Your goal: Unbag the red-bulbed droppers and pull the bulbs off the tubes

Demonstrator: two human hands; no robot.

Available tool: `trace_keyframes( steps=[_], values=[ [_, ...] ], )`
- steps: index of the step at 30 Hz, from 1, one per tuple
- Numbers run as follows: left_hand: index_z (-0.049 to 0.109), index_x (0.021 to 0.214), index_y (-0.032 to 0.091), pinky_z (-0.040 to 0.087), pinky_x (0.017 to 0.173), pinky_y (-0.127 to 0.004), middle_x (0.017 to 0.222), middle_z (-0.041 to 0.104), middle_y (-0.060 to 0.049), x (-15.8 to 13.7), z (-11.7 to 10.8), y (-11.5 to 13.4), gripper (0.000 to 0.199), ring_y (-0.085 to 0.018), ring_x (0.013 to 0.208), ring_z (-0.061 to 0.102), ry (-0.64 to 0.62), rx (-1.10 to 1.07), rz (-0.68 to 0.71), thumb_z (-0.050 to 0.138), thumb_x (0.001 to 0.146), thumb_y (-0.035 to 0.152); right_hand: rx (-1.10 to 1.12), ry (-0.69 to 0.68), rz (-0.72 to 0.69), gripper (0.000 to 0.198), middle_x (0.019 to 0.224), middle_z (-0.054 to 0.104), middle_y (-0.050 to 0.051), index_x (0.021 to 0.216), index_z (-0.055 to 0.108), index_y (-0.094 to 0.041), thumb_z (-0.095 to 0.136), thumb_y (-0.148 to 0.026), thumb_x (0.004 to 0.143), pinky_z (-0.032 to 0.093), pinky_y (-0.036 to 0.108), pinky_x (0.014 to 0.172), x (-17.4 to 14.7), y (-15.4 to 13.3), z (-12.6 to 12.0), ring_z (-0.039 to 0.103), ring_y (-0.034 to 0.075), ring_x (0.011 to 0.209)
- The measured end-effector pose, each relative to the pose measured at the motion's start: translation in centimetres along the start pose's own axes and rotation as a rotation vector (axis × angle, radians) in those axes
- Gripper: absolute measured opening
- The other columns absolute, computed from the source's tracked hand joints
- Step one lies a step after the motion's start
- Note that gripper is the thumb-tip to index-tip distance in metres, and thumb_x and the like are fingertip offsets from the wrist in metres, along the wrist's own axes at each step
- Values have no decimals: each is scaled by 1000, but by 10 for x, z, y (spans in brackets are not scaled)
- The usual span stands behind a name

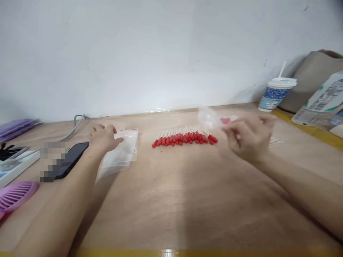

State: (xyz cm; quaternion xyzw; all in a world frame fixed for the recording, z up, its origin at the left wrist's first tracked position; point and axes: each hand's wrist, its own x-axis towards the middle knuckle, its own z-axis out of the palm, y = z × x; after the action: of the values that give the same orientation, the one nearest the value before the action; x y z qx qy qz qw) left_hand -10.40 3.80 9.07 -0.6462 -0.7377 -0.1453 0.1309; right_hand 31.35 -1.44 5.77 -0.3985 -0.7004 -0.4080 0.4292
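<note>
My left hand [104,137] is open, fingers apart, over the upper left part of a stack of clear zip-lock bags [120,153]. It holds nothing. On the right, my right hand [249,137] is closed on a small clear plastic bag [209,117], blurred by motion, with something red showing near the fingers. Between my hands lies a row of red-tipped sticks [184,138], resembling large matches, their red ends toward me and pale shafts pointing to the wall. Partly hidden behind my right wrist is another flat clear bag [276,141].
A paper cup [276,94] with lid and straw stands at the back right, beside a grey-beige bag [308,78] and a plastic package [327,96]. At left are a phone [71,160], a pink fan [18,196], a cable [72,132] and a purple packet [16,128].
</note>
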Motion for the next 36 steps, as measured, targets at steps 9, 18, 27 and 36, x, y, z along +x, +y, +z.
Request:
trace_keyframes(
  steps=[9,18,27,36],
  values=[
    [54,95,20,34,97,-45,119,45,-10,-72,-3,108,18,-26,115,42,334,-446,595,54,81,30,404,-317,-272,17,63,57,-1,69,56,-17,48,-14,84,27,32,72,-33,-92,-10,48,12,66],
    [25,138,26,30,106,-43,143,32,-8,-117,30,129,55,-22,131,30,-432,-517,967,41,89,43,653,-613,308,26,71,63,3,73,60,-19,44,-34,87,36,28,63,-32,-52,4,54,13,65],
    [47,125,19,34,105,-43,133,45,-11,-104,22,117,48,-26,125,39,-306,-558,895,55,80,35,799,-917,528,34,61,59,-1,72,62,-20,43,-45,85,36,26,50,-42,-44,13,50,12,54],
    [40,131,23,41,99,-37,133,45,-8,-108,37,132,48,-20,118,47,-319,-673,884,49,86,37,1178,-818,538,19,82,66,3,92,60,-19,49,-32,84,48,28,64,-43,-57,14,60,14,71]
  ],
)
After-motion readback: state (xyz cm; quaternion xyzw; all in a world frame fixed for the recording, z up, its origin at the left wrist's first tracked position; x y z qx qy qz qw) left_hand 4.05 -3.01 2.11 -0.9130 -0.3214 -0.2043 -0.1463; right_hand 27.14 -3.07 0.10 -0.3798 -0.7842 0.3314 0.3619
